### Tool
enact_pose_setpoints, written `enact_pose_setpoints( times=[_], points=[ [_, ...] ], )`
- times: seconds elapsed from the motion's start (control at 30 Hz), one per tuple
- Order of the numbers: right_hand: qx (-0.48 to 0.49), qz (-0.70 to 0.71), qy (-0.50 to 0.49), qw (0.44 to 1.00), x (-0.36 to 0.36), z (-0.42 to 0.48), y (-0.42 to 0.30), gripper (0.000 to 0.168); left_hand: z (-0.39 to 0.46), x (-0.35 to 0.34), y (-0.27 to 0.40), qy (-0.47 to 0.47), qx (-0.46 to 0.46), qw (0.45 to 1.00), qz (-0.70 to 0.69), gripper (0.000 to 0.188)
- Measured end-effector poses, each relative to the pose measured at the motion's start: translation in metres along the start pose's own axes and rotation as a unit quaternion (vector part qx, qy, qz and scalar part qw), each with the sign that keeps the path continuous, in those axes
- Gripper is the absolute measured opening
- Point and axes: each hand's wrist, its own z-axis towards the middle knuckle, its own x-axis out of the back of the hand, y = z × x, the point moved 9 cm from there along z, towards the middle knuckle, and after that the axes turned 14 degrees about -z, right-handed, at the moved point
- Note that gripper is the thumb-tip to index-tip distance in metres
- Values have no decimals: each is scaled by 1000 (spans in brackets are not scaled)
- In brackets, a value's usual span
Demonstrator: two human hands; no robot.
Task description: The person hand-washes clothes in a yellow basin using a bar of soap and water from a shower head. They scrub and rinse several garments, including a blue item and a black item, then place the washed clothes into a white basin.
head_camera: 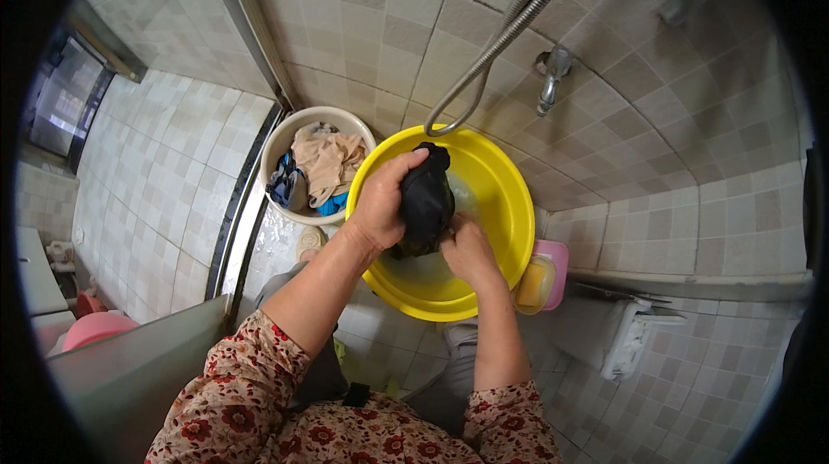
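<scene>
A wet black cloth item (427,201), perhaps a garment, is bunched up above a yellow plastic basin (511,205). My left hand (382,201) grips it from the left, thumb along its upper end. At its lower right side, my right hand (469,247) has its fingers curled against the cloth, the fingertips partly hidden. Cloudy water (424,276) lies in the bottom of the basin. Touching or close beside the basin on the left is a cream basin (269,195) holding beige, blue and dark clothes (328,159).
A metal shower hose (479,62) hangs over the basin's far rim, with a wall tap (550,81) to its right. A yellow soap bar (532,282) lies in a dish beside a pink container (558,263). A glass panel (142,373) stands at lower left.
</scene>
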Motion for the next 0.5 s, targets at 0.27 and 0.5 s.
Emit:
enact_pose_setpoints(
  times=[0.27, 0.5],
  points=[
    [-116, 360, 101, 920, 44, -7, 48, 35, 0, -11, 34, -46, -112, 978, 170, 24],
    [23, 698, 136, 703, 69, -8, 36, 37, -1, -2, -1, -127, -262, 555, 779, 36]
  ],
)
